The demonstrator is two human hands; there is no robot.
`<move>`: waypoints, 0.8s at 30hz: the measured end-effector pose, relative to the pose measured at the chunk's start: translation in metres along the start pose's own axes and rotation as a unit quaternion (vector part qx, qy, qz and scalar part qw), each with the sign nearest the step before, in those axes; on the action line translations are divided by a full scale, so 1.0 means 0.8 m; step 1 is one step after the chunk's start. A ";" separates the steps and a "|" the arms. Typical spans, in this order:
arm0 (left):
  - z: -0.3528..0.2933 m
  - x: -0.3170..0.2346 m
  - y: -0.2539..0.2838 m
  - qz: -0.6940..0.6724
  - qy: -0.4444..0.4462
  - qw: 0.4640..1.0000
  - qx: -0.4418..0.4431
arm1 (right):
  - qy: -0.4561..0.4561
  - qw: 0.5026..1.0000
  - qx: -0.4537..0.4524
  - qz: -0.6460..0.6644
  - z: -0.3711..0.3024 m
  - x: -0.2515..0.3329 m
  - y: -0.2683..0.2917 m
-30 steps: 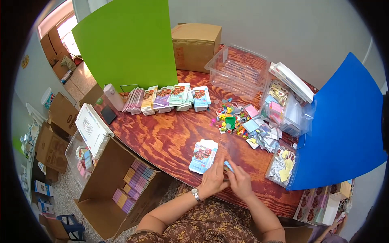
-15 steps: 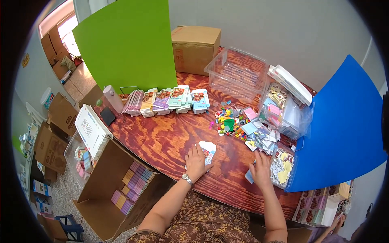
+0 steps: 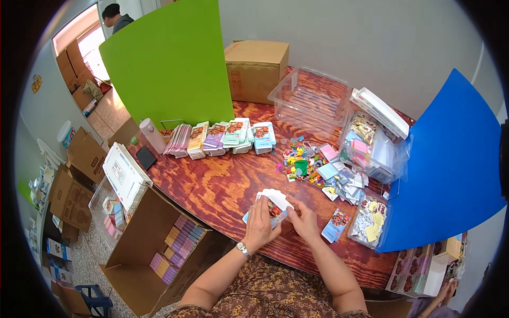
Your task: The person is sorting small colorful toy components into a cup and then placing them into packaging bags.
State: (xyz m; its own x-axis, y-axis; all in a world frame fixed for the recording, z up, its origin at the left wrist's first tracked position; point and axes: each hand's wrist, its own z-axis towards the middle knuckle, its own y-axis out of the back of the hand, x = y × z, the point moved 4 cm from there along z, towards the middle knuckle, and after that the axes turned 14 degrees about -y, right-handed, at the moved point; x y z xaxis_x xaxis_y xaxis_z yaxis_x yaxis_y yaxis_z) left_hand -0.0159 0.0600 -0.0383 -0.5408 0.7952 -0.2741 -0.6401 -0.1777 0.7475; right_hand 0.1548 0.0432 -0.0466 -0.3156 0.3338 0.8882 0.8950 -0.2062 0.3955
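A fanned bunch of flat picture cartons (image 3: 275,196), with white flaps and light blue edges, lies near the table's front edge. Stretched flat across its left side is my left hand (image 3: 259,225), a watch on its wrist. My right hand (image 3: 304,221) pinches the bunch's right edge between thumb and fingers. To the right, a single light blue picture carton (image 3: 335,225) lies flat on the wood-patterned table (image 3: 212,177).
Small colourful toys (image 3: 302,161) and little packets (image 3: 344,180) are heaped beyond my right hand. Carton stacks (image 3: 233,135) line the back left. A clear tub of stickers (image 3: 371,220) stands right, before a blue panel (image 3: 435,175). An open cardboard box (image 3: 143,249) sits left.
My right hand has moved left from the single carton to the fanned bunch and now grips its edge. The single carton lies uncovered. A person has appeared behind the green panel.
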 end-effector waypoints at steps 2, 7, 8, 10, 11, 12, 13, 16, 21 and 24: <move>0.006 -0.014 0.014 -0.002 -0.024 1.000 -0.011 | 0.038 0.999 -0.003 0.017 -0.004 0.008 0.000; 0.009 -0.014 0.028 -0.067 0.052 0.996 -0.031 | 0.115 0.993 0.012 -0.009 -0.035 0.051 0.015; 0.010 -0.017 0.027 -0.069 0.052 0.996 -0.031 | 0.125 0.992 0.000 -0.012 -0.037 0.048 0.017; 0.016 -0.024 0.028 -0.042 0.017 0.997 -0.069 | 0.135 0.991 -0.014 -0.017 -0.042 0.045 0.019; 0.016 -0.025 0.025 -0.044 0.016 0.996 -0.070 | 0.150 0.988 -0.036 -0.019 -0.046 0.044 0.021; 0.014 -0.028 0.023 -0.042 0.003 0.996 -0.077 | 0.164 0.985 -0.057 -0.021 -0.050 0.045 0.022; 0.012 -0.031 0.021 -0.040 -0.011 0.996 -0.083 | 0.163 0.985 -0.058 -0.023 -0.054 0.046 0.021; 0.008 -0.033 0.018 -0.110 0.048 0.988 -0.100 | 0.191 0.975 -0.097 0.051 -0.072 0.053 0.031; 0.015 -0.043 0.029 -0.138 0.013 0.982 -0.126 | 0.408 0.876 -0.177 -0.185 -0.096 0.063 0.030; 0.011 -0.043 0.024 -0.120 -0.006 0.987 -0.110 | 0.379 0.899 -0.131 -0.176 -0.093 0.068 0.032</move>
State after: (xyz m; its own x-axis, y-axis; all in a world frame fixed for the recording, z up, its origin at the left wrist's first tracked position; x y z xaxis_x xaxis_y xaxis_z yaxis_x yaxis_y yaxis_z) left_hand -0.0045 0.0339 -0.0097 -0.3540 0.8365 -0.4183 -0.8520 -0.1040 0.5131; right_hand 0.1370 -0.0126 0.0289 -0.7773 -0.2811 0.5628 0.6245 -0.4533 0.6361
